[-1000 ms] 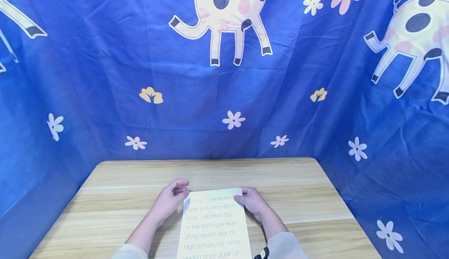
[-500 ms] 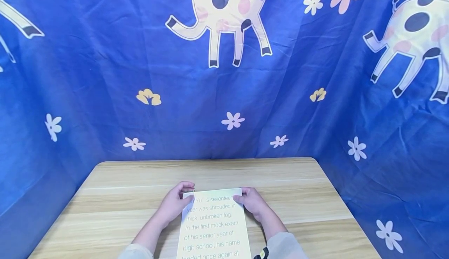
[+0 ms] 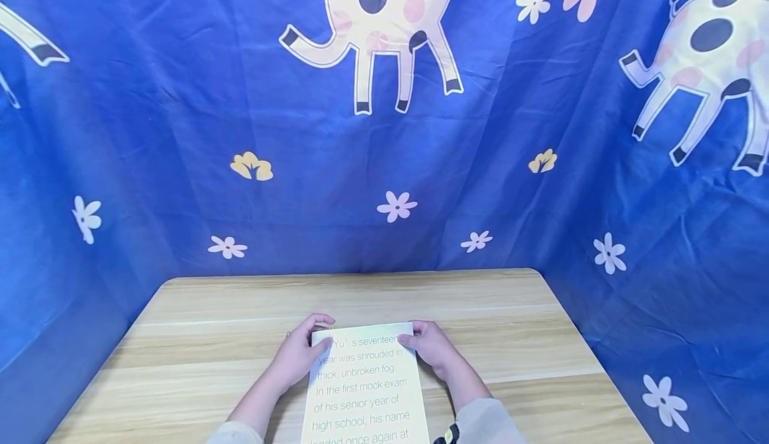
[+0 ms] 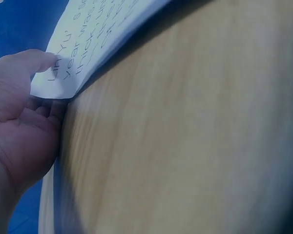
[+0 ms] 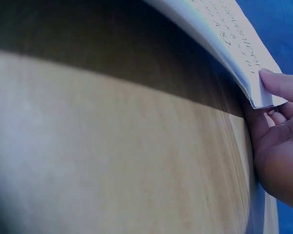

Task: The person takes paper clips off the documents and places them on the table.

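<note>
White paper sheets (image 3: 363,390) printed with large English text stand in front of me in the head view, their lower part cut off by the frame. My left hand (image 3: 298,354) pinches the top left corner, thumb (image 4: 41,61) on the printed face and fingers behind. At the top right corner my right hand (image 3: 434,347) grips the paper the same way. The right wrist view shows layered edges at the paper corner (image 5: 263,100). A thin paper clip (image 3: 332,330) seems to sit on the top edge by the left thumb; it is too small to make out well.
A light wood-grain table (image 3: 480,304) lies under the hands. Blue curtains (image 3: 324,217) with cow and flower prints close off the back and sides. Something tiny and thin shows beside the left hand; its kind cannot be told.
My left hand has moved right onto the paper's top left corner, its thumb now covering the first printed word. The right hand keeps its hold. The head view has shifted slightly.
</note>
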The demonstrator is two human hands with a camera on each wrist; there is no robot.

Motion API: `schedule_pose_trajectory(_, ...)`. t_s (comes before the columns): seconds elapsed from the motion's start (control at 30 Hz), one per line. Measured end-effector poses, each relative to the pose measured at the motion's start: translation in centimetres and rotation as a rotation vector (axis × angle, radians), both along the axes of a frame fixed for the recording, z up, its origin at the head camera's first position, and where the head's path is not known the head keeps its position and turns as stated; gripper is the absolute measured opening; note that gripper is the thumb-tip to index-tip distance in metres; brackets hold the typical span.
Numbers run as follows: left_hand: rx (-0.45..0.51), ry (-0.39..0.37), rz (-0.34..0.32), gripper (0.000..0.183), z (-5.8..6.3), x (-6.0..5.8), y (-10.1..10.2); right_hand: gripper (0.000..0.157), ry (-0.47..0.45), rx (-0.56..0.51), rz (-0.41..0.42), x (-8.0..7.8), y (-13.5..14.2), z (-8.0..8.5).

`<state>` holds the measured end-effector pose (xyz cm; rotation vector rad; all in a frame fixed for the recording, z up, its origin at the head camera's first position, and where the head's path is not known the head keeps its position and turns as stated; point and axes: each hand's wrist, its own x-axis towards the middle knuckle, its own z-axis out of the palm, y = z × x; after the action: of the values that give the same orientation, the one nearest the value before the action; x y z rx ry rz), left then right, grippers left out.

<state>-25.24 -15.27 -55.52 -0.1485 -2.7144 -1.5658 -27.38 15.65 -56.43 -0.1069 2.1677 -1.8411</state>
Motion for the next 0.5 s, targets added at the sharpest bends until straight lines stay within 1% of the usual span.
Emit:
schedule_pose_trajectory(0.1, -0.015, 0.000, 0.005, 0.036, -0.14, 0.12, -0.02, 0.026, 0.003, -0.002, 0.006, -0.01, 0.05, -0.01)
schedule_pose_trajectory(0.33, -0.055, 0.000, 0.025, 0.040, -0.42, 0.35, 0.05, 0.026, 0.000, -0.012, 0.013, -0.08, 0.09, -0.08)
schedule_pose_trajectory(0.5, -0.057, -0.006, 0.033, 0.039, -0.44, 0.60, 0.13, 0.026, 0.004, -0.004, 0.012, 0.02, 0.06, -0.02)
